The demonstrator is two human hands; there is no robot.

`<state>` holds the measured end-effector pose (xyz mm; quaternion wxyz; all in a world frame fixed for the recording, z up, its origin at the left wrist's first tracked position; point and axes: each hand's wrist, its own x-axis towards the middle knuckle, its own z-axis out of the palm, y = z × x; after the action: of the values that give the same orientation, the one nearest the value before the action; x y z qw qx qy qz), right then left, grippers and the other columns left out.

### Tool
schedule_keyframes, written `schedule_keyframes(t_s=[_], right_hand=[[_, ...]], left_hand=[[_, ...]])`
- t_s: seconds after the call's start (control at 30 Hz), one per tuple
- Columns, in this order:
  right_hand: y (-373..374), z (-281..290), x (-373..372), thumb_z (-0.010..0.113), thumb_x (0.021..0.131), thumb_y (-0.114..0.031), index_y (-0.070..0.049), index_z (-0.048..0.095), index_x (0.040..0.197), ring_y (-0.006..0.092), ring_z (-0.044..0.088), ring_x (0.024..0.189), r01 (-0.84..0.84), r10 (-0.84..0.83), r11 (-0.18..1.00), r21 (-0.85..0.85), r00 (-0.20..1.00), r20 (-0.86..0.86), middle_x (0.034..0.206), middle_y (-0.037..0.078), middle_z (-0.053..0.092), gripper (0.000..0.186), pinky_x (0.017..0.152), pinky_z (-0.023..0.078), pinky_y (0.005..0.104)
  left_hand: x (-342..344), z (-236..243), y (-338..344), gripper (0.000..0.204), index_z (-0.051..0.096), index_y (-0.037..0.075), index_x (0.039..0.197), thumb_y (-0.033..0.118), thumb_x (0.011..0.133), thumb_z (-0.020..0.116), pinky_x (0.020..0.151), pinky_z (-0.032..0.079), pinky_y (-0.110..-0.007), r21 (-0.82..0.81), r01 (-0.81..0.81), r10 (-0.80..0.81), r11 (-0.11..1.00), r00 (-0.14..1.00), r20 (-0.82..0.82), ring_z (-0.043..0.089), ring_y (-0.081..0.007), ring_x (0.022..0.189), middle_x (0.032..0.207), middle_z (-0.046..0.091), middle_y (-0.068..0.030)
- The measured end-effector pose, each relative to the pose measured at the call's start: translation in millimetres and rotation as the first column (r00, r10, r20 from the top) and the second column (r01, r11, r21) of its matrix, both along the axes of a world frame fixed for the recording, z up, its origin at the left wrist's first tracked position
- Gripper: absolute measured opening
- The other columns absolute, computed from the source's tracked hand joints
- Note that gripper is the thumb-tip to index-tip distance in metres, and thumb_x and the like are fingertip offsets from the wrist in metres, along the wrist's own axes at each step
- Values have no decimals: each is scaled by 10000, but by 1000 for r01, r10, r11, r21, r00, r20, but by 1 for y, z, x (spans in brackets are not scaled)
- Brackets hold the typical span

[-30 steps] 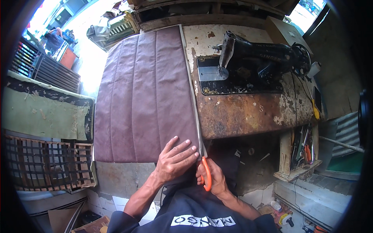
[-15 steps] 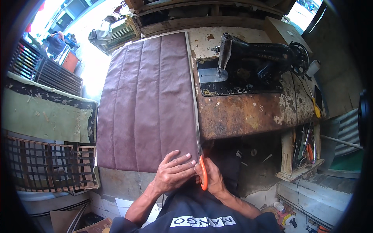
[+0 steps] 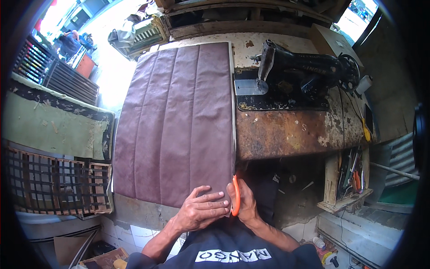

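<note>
A maroon padded panel (image 3: pixel 179 121) with lengthwise stitched seams lies on the table, a strip of pale backing showing along its right edge. My left hand (image 3: pixel 202 211) rests on the panel's near right corner, fingers stretched out and slightly spread; its thumb is hidden. Just to the right, my right hand (image 3: pixel 245 201) is closed around a pair of scissors with orange handles (image 3: pixel 236 197). The scissors point away from me along the panel's right edge, and their blades are mostly out of sight there.
A black sewing machine (image 3: pixel 304 74) stands right of the panel on the worn tabletop (image 3: pixel 286 132). A yellow-handled screwdriver (image 3: pixel 366 130) hangs at the table's right end, above a wooden rack (image 3: pixel 331 184) of tools. Left stand a green upholstered piece (image 3: pixel 58 127) and a webbed wooden frame (image 3: pixel 58 184).
The panel appears turned slightly and shifted right in view, along with the sewing machine. Less of the scissor blades shows. My left hand sits a little lower, still on the corner.
</note>
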<state>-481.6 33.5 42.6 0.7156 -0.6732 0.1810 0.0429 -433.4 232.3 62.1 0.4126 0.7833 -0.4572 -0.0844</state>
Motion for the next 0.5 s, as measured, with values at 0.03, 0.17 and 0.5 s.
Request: schedule_keyframes(t_s=[0.03, 0.17, 0.5], right_hand=[[1, -1, -1, 682, 1038, -419, -18, 589, 1023, 51, 563, 688, -4, 4, 1000, 1, 1000, 0, 781, 7, 625, 412, 589, 471, 248], [2, -2, 0, 672, 1043, -427, -28, 574, 1039, 47, 528, 646, -1, 0, 997, -73, 1000, -9, 755, -12, 598, 411, 561, 434, 245], [9, -9, 8, 668, 1040, -449, -65, 533, 954, 33, 467, 558, 55, -55, 998, 17, 998, -26, 654, -44, 512, 416, 508, 389, 241]], left_hand=[[-2, 0, 2, 296, 810, 218, 1149, 194, 855, 842, 1136, 420, -508, 1, -4, 4, 1000, 1000, 0, 663, -200, 1288, 1227, 774, 33], [-6, 2, 7, 305, 808, 225, 1159, 212, 855, 840, 1147, 405, -523, 23, 13, -13, 1000, 1000, -8, 659, -192, 1291, 1233, 770, 47], [-10, 11, 21, 233, 833, 243, 1101, 236, 869, 844, 1222, 269, -588, 29, 74, -67, 997, 979, -193, 674, -175, 1264, 1174, 789, 81]])
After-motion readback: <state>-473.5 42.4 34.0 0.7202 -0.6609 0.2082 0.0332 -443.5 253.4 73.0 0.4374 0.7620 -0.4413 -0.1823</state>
